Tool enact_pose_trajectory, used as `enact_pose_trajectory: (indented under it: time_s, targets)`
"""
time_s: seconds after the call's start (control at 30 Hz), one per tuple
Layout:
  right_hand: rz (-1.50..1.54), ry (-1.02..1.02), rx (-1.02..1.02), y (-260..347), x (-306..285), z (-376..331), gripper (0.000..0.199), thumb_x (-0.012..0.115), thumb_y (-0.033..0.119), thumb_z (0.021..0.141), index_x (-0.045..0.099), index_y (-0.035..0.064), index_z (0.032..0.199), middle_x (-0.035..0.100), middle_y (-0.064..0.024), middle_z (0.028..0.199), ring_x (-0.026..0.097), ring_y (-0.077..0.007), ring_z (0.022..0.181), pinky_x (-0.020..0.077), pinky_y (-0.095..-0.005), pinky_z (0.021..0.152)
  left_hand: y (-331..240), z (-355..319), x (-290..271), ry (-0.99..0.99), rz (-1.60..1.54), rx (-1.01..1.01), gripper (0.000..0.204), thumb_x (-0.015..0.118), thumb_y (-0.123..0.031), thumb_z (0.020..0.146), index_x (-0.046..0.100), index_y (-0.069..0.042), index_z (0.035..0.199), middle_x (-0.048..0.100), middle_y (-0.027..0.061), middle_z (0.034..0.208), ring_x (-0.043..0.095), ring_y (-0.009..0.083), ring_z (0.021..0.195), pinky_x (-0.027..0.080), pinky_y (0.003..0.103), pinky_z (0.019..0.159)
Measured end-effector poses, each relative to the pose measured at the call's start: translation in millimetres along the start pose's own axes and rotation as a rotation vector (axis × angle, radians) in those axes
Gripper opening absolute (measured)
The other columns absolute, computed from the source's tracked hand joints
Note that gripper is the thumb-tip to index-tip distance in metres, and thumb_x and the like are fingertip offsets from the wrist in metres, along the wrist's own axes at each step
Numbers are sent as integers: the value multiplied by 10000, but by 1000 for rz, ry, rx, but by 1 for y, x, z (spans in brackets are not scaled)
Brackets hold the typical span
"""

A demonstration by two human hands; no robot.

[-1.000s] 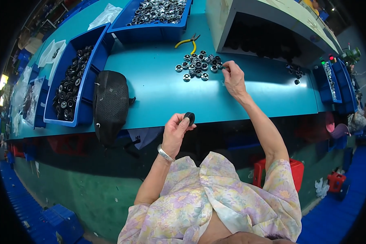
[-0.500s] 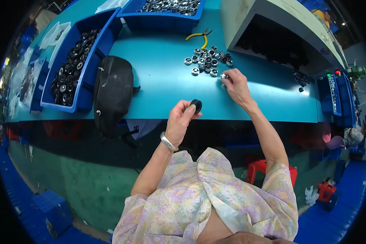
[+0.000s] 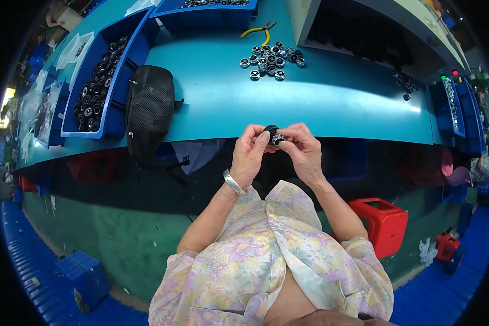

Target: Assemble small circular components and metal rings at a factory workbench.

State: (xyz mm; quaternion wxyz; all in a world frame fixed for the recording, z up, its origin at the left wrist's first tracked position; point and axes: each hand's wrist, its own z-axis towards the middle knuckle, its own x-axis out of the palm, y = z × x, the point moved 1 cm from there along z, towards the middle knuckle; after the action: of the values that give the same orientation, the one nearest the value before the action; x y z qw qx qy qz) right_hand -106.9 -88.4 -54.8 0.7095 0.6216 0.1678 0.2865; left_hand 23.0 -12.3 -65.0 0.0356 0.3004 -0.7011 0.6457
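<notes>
Together, the left hand [image 3: 250, 154] and right hand [image 3: 301, 149] pinch one small black ring part [image 3: 272, 134] between closed fingertips, just off the near edge of the teal surface [image 3: 337, 103]. Similar parts [image 3: 270, 56] lie far behind, beside yellow-handled pliers [image 3: 258, 31].

Clear plastic bags [image 3: 73, 46] are lying at the frame's upper left, beside blue bins; no labels, signs or screens are showing.

Overhead lighting is bright and even, leaving a pale glare band on the teal bench top [image 3: 364, 103]. The space under the bench lies in deep shadow. Fisheye distortion bends straight edges toward a black rim; central focus is sharp.
</notes>
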Motion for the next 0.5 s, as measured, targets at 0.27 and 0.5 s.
enact_pose_trajectory:
  time_s: [0.27, 0.5]
  targets:
    - [104, -122, -7, -13, 1, -29, 237, 681, 3, 839, 681, 56, 1069, 485, 4, 927, 468, -66, 769, 428, -188, 647, 3, -19, 16, -12, 28, -11, 192, 530, -179, 982, 560, 0, 1042, 635, 43, 895, 622, 102, 767, 542, 258, 711]
    - [317, -83, 154, 7, 3, -33, 366, 680, 28, 851, 573, 3, 1200, 543, -18, 1026, 534, -83, 863, 471, -228, 799, -6, -34, 17, 59, 262, 186, 255, 593, -122, 940, 553, 26, 1144, 649, 62, 999, 636, 119, 866, 530, 245, 766]
